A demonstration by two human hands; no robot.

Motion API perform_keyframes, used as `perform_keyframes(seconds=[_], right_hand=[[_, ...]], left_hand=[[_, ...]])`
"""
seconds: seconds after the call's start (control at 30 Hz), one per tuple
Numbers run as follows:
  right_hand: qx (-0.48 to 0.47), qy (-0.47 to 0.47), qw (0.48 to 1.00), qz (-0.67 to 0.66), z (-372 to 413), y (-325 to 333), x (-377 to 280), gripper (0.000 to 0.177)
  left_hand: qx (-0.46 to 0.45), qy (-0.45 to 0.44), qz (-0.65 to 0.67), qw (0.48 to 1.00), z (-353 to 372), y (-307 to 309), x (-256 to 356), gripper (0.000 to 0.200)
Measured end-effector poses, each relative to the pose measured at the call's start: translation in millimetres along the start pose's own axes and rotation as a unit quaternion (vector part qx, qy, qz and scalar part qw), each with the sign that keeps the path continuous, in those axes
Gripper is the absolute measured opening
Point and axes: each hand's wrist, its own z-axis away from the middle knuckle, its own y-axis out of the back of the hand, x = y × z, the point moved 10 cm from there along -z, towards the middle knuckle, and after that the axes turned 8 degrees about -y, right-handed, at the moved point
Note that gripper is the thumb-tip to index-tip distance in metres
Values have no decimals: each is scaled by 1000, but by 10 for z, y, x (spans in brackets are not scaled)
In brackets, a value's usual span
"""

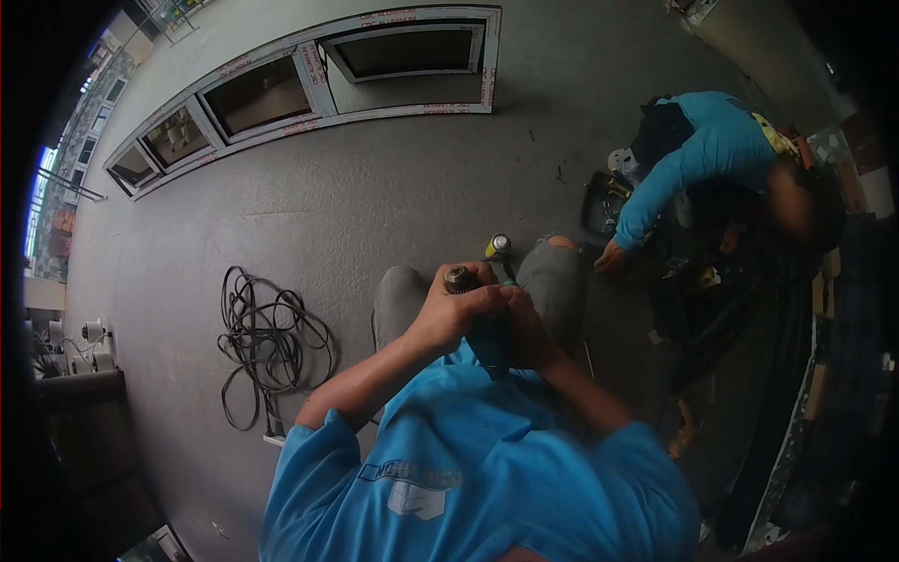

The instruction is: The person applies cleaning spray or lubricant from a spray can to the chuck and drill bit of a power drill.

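A power drill with a teal body is held close to my chest, between my knees. My left hand is closed around its front end, and the metal chuck pokes up above the fingers. My right hand is closed on the drill's body beside it, thumbs and fingers of both hands nearly meeting. A thin dark piece rises by the right hand's fingers; its kind cannot be made out. Just beyond my hands a yellow can with a pale top stands on the floor.
A coiled black cable lies at the left. An aluminium window frame with several panes stands ahead. A co-worker in a blue shirt bends at the right over an open tool case. An orange-brown tool lies lower right.
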Motion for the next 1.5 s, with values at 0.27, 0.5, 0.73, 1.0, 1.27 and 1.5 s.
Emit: perform_keyframes(seconds=[0.27, 0.5, 0.73, 1.0, 1.27, 1.5], right_hand=[[-54, -46, 991, -111, 41, -82, 189, 52], [-120, -63, 978, -160, 44, 6, -58, 67], [-89, -76, 979, -167, 41, 84, -49, 85], [-72, -149, 967, -193, 266, -93, 249, 69], [-93, -119, 983, -108, 203, -74, 124, 72], [-83, -159, 967, -183, 354, -231, 413, 82]], left_hand=[[-53, -10, 15, 998, -27, -34, 13, 29], [-6, 17, 112, 994, 56, -23, -4, 26], [-33, -4, 58, 998, 55, -198, 171, 23], [-9, 33, 39, 999, -46, -98, 30, 27], [-7, 31, 37, 999, -14, -87, 13, 26], [-5, 11, 19, 1000, -7, -58, 49, 25]])
